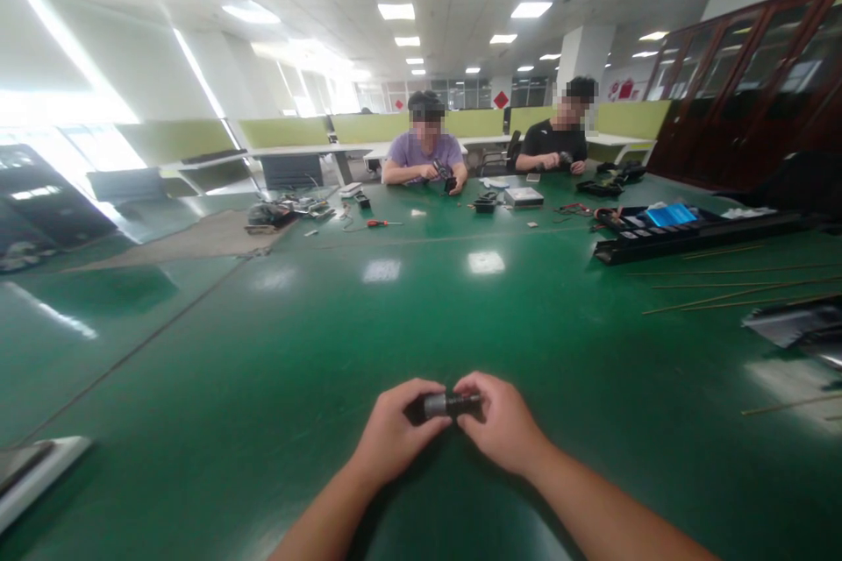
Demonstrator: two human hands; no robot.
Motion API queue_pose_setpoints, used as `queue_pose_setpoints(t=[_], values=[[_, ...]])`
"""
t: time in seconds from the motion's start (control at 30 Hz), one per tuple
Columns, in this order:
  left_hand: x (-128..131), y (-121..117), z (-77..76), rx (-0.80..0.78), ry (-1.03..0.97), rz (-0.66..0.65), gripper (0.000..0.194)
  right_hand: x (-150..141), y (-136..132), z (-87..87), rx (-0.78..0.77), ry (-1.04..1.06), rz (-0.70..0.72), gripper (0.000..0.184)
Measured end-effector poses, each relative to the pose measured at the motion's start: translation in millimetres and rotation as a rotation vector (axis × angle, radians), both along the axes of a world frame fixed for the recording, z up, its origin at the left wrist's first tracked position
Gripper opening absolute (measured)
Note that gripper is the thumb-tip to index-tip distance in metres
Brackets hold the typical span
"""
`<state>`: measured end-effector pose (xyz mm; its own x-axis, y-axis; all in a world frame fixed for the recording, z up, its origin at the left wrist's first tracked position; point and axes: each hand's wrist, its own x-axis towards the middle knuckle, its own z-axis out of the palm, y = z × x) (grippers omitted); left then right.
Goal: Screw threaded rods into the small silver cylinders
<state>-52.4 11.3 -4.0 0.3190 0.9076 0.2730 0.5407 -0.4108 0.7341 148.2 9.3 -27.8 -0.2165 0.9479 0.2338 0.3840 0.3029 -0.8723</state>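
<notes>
Two hands on one little dark cylinder [437, 406], at the near middle of the green table [282, 342]. Its long axis runs pretty much left to right, straight between the palms. Left hand [389, 436] has fingers and thumb wrapped round the left end, by the grey band; right hand [510, 428] pinches the right end, so neither's nearer. Can't tell if it's touching the tabletop, tbh.

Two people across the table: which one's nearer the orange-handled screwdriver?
The person in the purple shirt, on the left. The screwdriver lies toward that side; the person in the black shirt sits farther right.
</notes>
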Motion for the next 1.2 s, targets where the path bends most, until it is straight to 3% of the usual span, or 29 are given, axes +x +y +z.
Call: queue_pose_setpoints(t=[0.53, 1.2], values=[[1.2, -0.1, -2.0, 0.066, -0.011, -0.016, 0.028, 1.2, -4.0, 5.3, 0.056, 0.019, 0.03, 0.025], [1.8, -4.4, 1.2, 0.08, 0.02, -0.033, 0.027, 3.2, -2.1, 6.4, -0.018, 0.153, 0.077, 0.016]])
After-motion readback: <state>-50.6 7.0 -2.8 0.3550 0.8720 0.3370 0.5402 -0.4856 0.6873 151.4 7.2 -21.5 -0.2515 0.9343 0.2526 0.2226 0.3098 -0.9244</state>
